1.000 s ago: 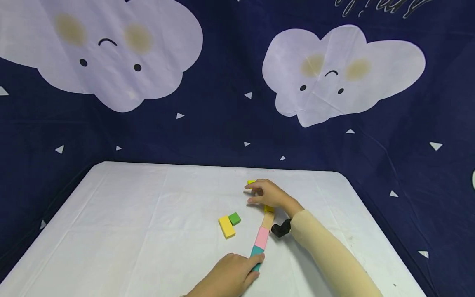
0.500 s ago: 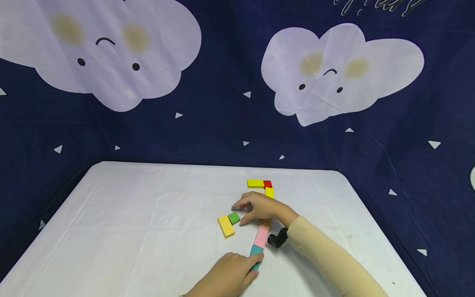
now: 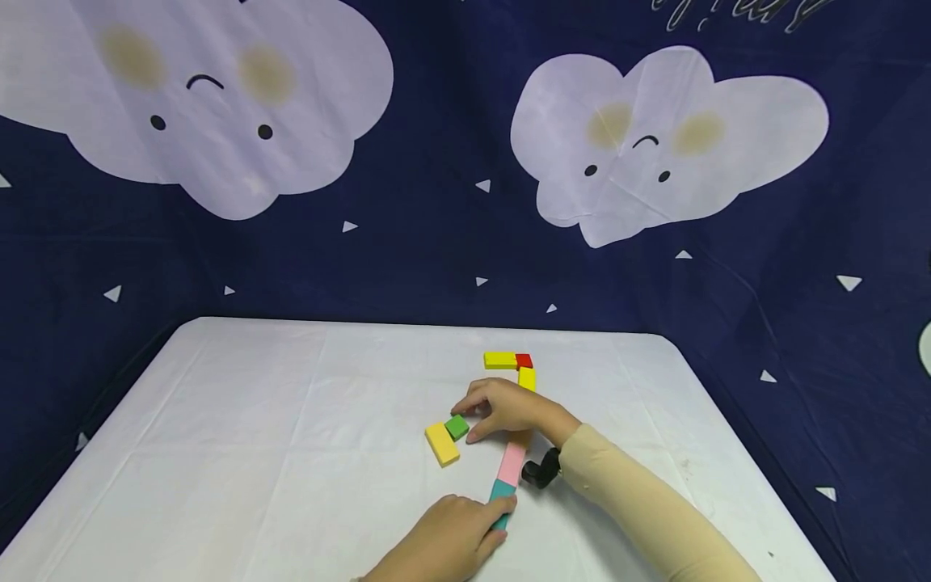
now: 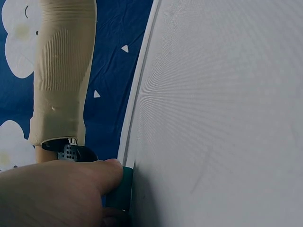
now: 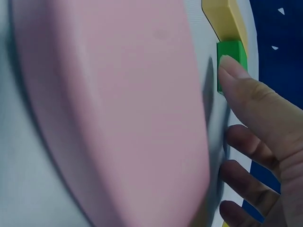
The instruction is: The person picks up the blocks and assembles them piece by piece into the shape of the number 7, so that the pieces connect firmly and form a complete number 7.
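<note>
My left hand [image 3: 447, 537] pinches the near end of a teal block [image 3: 503, 490] between thumb and finger. In the left wrist view the thumb lies against the teal block [image 4: 120, 189]. Beside a small green block [image 3: 457, 427] hovers my right hand [image 3: 505, 406], thumb and index finger spread around its near side. A larger yellow block [image 3: 441, 444] touches the green one. From the teal block a row runs away through a pink block [image 3: 512, 464], with the piece beyond it partly hidden under my right hand. The pink block [image 5: 132, 104] fills much of the right wrist view.
Farther up the row are a yellow block [image 3: 527, 377], a red block [image 3: 524, 360] and a long yellow block [image 3: 499, 360] turned left. A black wrist device [image 3: 541, 469] hangs by the right sleeve. A white cloth covers the table [image 3: 218, 444].
My right hand has come back from the far end of the row, nearer and left to the green block, uncovering the red and yellow blocks. The left hand has stayed on the teal block.
</note>
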`<state>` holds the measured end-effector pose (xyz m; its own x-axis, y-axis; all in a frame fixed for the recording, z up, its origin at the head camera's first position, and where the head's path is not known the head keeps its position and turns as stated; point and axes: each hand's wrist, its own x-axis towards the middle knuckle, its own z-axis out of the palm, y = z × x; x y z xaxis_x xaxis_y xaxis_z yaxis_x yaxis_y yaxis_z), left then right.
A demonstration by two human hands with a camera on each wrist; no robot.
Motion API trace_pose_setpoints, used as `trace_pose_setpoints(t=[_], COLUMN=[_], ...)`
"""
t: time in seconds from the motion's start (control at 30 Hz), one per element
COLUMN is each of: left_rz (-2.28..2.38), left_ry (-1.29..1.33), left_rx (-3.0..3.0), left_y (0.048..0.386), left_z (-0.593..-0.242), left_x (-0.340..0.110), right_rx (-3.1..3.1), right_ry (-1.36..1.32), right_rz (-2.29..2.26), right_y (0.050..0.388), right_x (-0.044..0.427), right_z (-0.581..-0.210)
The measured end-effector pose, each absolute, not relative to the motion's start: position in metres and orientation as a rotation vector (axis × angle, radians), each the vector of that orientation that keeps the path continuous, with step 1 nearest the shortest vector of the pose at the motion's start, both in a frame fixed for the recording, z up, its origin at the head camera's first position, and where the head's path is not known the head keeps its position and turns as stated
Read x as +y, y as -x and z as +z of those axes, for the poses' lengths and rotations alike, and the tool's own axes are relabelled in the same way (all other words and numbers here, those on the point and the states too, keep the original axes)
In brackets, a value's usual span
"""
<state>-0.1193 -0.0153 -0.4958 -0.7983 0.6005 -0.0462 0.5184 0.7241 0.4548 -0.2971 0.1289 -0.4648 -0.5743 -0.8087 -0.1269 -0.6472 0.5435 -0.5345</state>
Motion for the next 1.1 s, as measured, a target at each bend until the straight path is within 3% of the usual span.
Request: trace_pose_setpoints(t=[0.33, 1.1], left_rz=[0.66, 0.687], left_ry=[-0.921, -0.963], left_rx=[2.729, 2.763], left_y=[0.119, 0.12], left_z=[-0.495, -0.5], left_x=[-0.017, -0.017], right_rx=[2.478, 2.995], right_ry=[1.154, 0.829], right_rz=[-0.625, -0.394], right_y=[0.302, 0.361], right_x=[0.121, 0.122], right_z=[-0.463, -0.465])
